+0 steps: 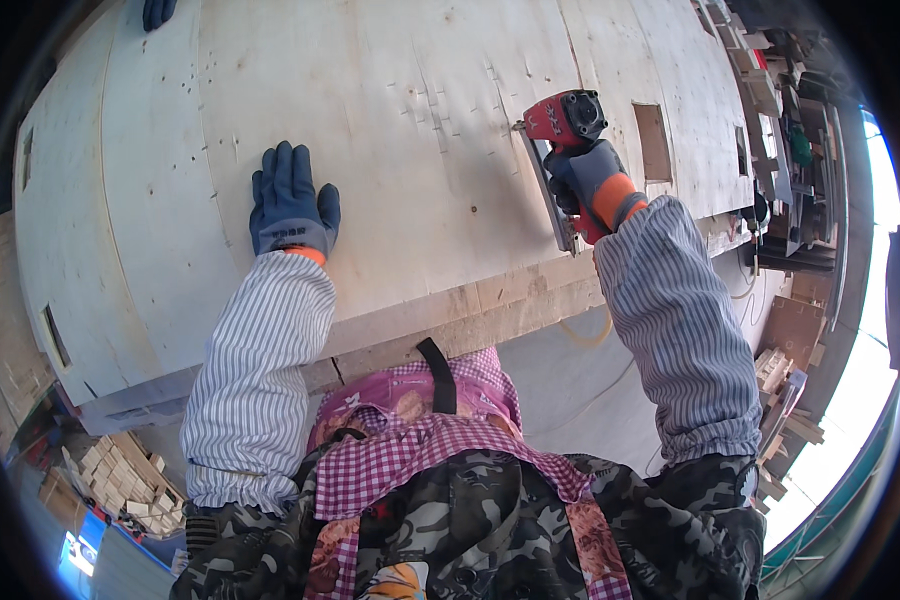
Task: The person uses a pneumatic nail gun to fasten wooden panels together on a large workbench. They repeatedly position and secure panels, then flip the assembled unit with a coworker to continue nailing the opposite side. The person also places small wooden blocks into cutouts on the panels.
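Note:
My right hand [590,180], in a grey and orange work glove, is wrapped round the handle of a red and black pneumatic stapler [564,120]. The tool's nose rests at or just over a broad pale plywood panel [350,110]; contact is hard to tell. My left hand [292,205], gloved in dark blue and grey, lies flat on the same panel with its fingers stretched forward. Several small staples or nail marks [435,105] dot the wood left of the stapler.
A dark glove [157,12] shows at the far left edge of the panel. Rectangular cutouts [652,142] pierce the panel on both sides. Wood blocks [120,480] are heaped at lower left. Stacked timber [805,190] lines the right side. A yellow hose [592,335] hangs below the front edge.

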Action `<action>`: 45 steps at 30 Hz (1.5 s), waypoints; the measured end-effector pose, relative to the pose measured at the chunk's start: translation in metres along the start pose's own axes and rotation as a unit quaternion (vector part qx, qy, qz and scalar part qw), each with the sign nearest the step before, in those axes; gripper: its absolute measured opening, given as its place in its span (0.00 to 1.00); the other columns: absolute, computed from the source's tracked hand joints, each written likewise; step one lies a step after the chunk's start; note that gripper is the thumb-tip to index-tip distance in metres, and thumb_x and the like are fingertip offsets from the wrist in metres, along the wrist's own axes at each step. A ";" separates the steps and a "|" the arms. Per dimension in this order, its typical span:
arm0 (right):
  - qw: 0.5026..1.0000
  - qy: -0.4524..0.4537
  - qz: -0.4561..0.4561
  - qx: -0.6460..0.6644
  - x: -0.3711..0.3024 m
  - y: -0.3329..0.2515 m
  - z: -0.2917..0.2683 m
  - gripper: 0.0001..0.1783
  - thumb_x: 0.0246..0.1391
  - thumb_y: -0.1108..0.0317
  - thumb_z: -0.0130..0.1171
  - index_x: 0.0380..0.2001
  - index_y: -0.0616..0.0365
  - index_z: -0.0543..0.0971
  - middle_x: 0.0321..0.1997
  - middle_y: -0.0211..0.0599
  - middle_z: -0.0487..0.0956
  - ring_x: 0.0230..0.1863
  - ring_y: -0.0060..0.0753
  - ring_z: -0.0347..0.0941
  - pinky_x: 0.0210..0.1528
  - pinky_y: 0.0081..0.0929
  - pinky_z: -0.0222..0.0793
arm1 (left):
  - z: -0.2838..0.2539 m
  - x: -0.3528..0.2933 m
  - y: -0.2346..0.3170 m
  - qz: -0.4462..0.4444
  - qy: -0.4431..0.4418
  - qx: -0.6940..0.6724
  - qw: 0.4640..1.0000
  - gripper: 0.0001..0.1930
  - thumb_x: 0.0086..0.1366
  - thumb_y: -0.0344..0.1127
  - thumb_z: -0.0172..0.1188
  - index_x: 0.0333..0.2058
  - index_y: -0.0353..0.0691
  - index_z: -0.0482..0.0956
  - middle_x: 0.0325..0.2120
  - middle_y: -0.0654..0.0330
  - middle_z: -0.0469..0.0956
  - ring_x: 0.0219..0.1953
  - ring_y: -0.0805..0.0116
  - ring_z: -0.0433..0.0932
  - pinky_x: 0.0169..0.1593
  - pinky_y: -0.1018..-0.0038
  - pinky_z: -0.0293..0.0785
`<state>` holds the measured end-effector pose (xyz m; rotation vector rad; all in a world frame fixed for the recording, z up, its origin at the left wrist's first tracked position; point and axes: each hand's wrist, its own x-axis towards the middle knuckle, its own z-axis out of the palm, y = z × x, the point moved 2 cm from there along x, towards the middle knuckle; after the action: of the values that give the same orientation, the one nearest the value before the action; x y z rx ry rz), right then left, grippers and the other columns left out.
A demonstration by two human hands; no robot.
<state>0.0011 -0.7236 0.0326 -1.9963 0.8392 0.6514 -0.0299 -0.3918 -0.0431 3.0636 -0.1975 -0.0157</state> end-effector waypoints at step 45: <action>0.997 0.044 -0.045 0.051 -0.021 0.051 0.007 0.04 0.40 0.74 0.55 0.23 0.59 0.72 0.12 0.34 0.68 0.08 0.26 0.61 0.10 0.25 0.56 | -0.004 0.003 0.004 -0.030 -0.088 0.044 0.995 0.31 0.62 0.50 0.39 0.60 0.43 0.46 0.62 0.59 0.43 0.64 0.65 0.39 0.65 0.69 0.37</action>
<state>-0.0522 -0.7323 0.0178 -1.9698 0.8133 0.4639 -0.0269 -0.3958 -0.0388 3.1554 -0.1173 -0.2896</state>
